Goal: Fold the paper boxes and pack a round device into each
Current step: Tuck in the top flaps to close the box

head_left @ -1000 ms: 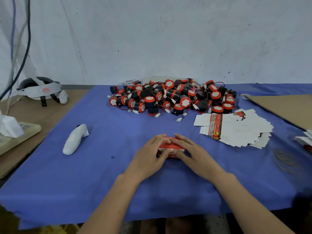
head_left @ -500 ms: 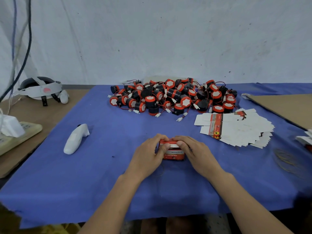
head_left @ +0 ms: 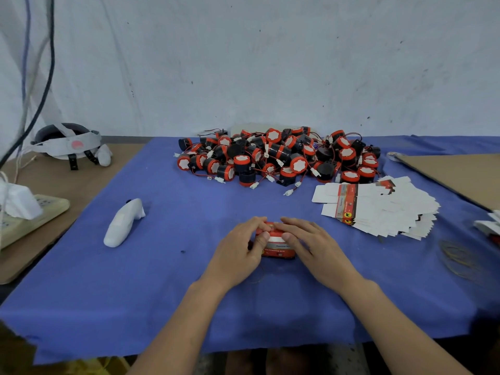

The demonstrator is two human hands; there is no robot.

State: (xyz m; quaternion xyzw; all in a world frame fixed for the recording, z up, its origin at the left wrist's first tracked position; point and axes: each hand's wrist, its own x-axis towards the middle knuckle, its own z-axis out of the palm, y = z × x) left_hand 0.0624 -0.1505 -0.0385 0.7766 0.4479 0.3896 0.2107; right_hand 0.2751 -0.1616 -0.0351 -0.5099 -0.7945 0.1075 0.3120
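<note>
A small red and white paper box (head_left: 277, 246) stands on the blue cloth (head_left: 167, 266) in front of me. My left hand (head_left: 242, 250) grips its left side, thumb on the front face. My right hand (head_left: 311, 246) holds its right side with fingers curled over the top. A heap of round red and black devices (head_left: 278, 158) with thin wires lies at the back of the cloth. A fanned stack of flat unfolded boxes (head_left: 378, 207) lies to the right. What is inside the held box is hidden.
A white handheld controller (head_left: 123, 223) lies on the cloth at left. A headset (head_left: 67, 144) and a power strip with a white adapter (head_left: 24, 212) sit on the brown table at far left. A cardboard sheet (head_left: 460, 177) and rubber bands (head_left: 460, 258) are at right.
The box has been turned from lying flat to standing with its printed front face toward me. Both hands stayed on it and shifted a little farther from me.
</note>
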